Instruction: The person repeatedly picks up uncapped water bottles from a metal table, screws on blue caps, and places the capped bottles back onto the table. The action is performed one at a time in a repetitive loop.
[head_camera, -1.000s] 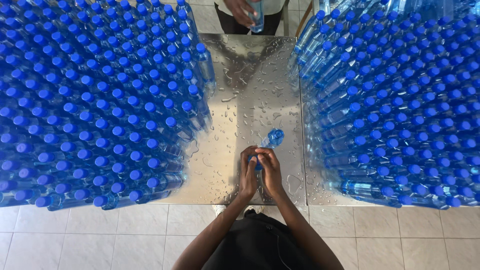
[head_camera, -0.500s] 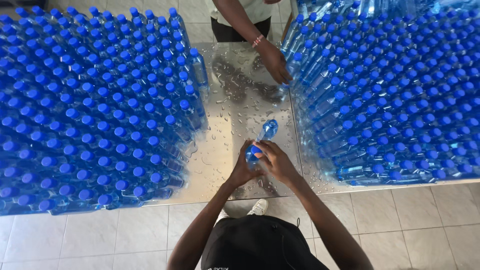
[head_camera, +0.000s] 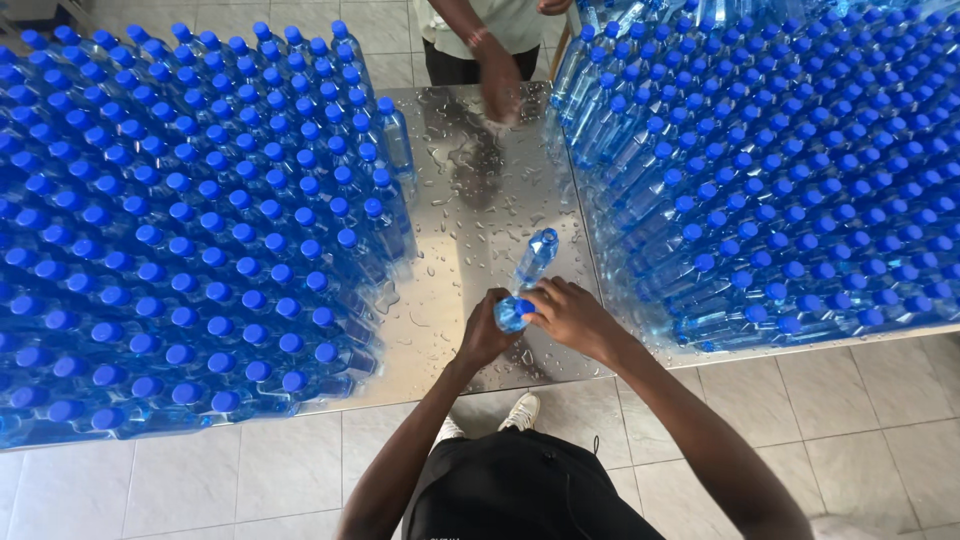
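Both hands on one clear plastic bottle with a blue cap (head_camera: 524, 288)

I see my left hand (head_camera: 487, 335) gripping its base and my right hand (head_camera: 566, 316), at 3 o'clock, fingers pinching the cap, over the wet steel worktop (head_camera: 470, 215).

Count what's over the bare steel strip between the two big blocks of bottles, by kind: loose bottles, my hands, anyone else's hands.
Loose blue-capped bottle, gripped by both of your hands: 1
Your hands, left hand and right hand: 2
Co-worker's hand above the wet steel table: 1
Total: 4
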